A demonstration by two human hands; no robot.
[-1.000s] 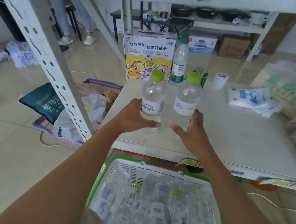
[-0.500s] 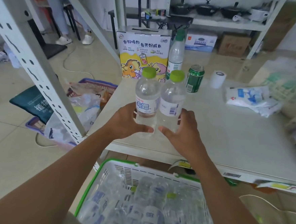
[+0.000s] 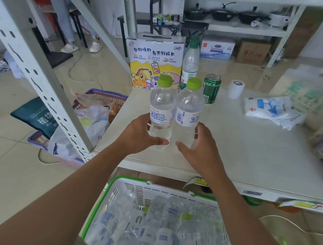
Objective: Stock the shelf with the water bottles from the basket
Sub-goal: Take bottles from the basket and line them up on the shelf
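Two clear water bottles with lime-green caps stand upright side by side on the white shelf board (image 3: 250, 147), touching each other. My left hand (image 3: 138, 138) wraps the lower part of the left bottle (image 3: 162, 111). My right hand (image 3: 199, 150) wraps the lower part of the right bottle (image 3: 189, 112). Below, at the bottom of the view, a white basket with a green rim (image 3: 114, 188) holds several more of the same bottles lying down.
Behind the two bottles stand a cartoon drink carton (image 3: 154, 60), a taller green-capped bottle (image 3: 190, 61), a green can (image 3: 211, 91) and a white tape roll (image 3: 235, 89). White bags (image 3: 272, 111) lie at the right. A perforated shelf post (image 3: 37, 79) rises at the left.
The two bottles have been brought together until they touch, and both now stand closer to the shelf's front edge. Both hands keep their hold on them.
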